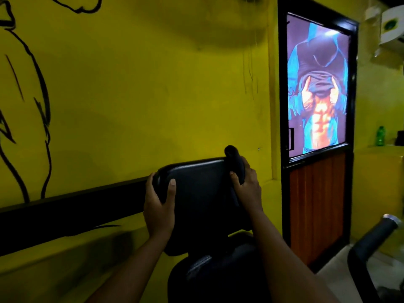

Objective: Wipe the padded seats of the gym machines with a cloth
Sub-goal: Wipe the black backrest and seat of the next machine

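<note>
black back pad [196, 193] stands dead ahead, both hands equally near: left hand [158, 206] grips its left edge, right hand [247, 189] curls round a dark bundle [233, 158], maybe the cloth, at its right edge

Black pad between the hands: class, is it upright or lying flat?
Upright. The black pad faces the camera; the left hand grips its left edge, the right hand holds a dark cloth at its right edge.

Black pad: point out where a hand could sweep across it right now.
The face of the black pad is bare between the left hand's thumb and the right hand, up to its top edge. Both side edges are crowded: the left hand grips the left one, the right hand grips the right one.
</note>
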`<state>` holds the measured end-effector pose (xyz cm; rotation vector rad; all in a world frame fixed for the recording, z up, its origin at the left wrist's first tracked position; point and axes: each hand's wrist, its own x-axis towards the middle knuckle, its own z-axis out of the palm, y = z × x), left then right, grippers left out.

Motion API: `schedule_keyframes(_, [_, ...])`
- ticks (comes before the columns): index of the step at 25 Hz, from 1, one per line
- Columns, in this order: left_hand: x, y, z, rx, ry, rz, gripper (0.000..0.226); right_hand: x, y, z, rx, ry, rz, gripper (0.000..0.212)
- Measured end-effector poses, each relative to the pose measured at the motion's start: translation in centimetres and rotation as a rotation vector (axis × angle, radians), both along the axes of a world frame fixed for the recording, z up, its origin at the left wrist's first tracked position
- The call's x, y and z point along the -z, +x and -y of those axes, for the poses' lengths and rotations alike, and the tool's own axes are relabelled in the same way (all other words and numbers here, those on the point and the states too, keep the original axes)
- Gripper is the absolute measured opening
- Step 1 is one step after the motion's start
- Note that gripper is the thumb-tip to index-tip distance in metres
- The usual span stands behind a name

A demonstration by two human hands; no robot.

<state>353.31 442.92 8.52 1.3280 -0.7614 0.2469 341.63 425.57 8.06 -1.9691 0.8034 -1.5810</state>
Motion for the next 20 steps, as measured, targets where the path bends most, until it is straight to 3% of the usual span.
schedule_keyframes(7, [-0.1, -0.3, -0.2, -0.027, 0.031, -0.01, 0.082, 8.0, -2.3, -4.3, 0.014, 0.248, -0.053, 0.065])
schedule_keyframes(14, [0.1, 0.0, 0.0, -0.013, 0.013, 0.018, 0.091, 3.3, -1.3, -2.0, 0.032, 0.234, -0.04, 0.061])
schedule_keyframes(20, [-0.3, -0.1, -0.5, 0.039, 0.072, -0.014, 0.092, 6.3, 0.6, -8.4, 0.225, 0.577, -0.044, 0.069])
